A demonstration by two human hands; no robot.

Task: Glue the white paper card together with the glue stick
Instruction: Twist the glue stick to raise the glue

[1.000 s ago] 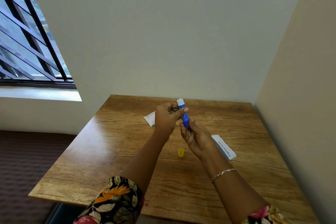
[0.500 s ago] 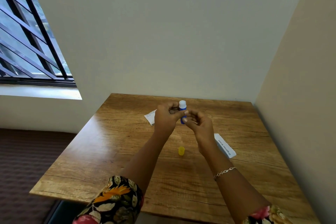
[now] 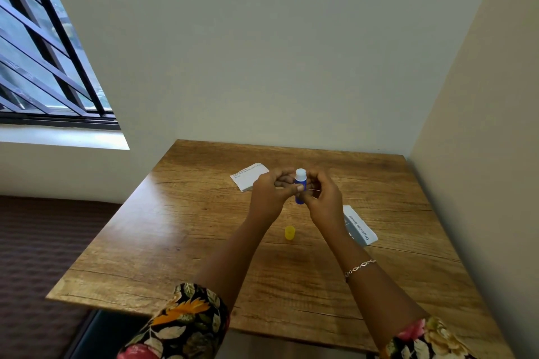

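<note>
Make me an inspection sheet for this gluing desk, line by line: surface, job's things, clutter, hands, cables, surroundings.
Surface: wooden table, set into a wall corner.
Job's things: glue stick upright with its white end up; yellow cap off, lying on the table nearer the person; white card flat beyond the hands; printed card flat at the right.
Clutter: nothing seen.
Hands: left hand and right hand both hold the glue stick above the table.
Cables: nothing seen.
Surroundings: barred window at left; plain walls behind and at right.
</note>
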